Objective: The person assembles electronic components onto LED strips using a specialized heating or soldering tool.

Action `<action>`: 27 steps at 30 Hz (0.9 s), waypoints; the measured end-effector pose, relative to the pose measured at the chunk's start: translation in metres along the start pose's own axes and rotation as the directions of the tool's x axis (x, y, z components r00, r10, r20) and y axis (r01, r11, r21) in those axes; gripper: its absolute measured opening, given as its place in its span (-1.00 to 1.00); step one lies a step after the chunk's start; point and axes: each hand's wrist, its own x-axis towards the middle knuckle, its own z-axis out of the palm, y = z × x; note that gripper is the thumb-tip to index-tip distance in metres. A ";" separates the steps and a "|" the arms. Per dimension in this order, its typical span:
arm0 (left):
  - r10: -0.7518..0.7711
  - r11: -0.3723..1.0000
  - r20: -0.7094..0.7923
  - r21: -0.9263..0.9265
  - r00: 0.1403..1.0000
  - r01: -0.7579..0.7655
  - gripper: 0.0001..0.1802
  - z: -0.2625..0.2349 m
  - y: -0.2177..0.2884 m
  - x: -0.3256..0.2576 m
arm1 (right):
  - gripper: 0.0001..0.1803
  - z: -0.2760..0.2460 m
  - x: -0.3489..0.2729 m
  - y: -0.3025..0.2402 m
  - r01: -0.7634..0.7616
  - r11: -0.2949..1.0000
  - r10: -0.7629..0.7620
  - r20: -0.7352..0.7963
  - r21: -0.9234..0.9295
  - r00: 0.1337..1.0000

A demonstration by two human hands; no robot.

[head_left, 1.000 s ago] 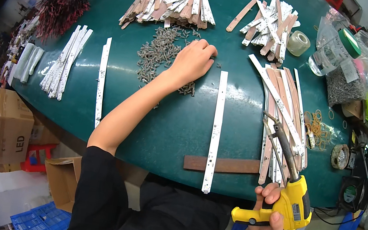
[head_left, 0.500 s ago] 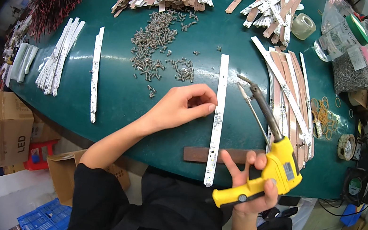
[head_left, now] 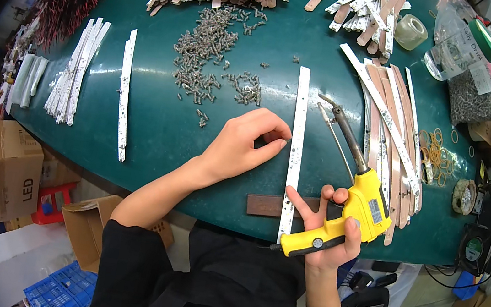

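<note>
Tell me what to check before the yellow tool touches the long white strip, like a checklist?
1. Right hand grips the yellow soldering gun: ok.
2. Gun's tip is off the white strip: ok, it sits beside it.
3. Left hand steadies the strip: ok, fingertips pinch at its edge.
4. Strip lies flat across the brown bar: ok.
5. Left fingers clear of the tip: ok, apart.
6. Tip hot: cannot tell.
</note>
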 end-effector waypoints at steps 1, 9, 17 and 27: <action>0.058 0.997 -0.021 0.049 0.998 -0.057 -0.84 0.002 0.000 0.001 | -0.35 0.001 0.000 0.000 0.000 1.000 0.000 -0.001 0.001 1.000; 0.195 0.966 -0.031 0.179 0.980 -0.187 -0.84 0.010 -0.006 0.001 | -0.51 0.003 0.001 -0.001 0.008 0.998 -0.008 0.007 -0.061 1.000; 0.262 0.930 -0.043 0.280 0.964 -0.240 -0.84 0.012 -0.005 0.002 | -0.54 0.002 0.002 -0.001 0.007 0.997 -0.006 0.005 -0.074 1.000; 0.371 0.860 -0.049 0.395 0.927 -0.323 -0.84 0.014 -0.008 0.002 | -0.55 0.003 0.001 -0.001 0.010 0.997 -0.010 0.005 -0.070 1.000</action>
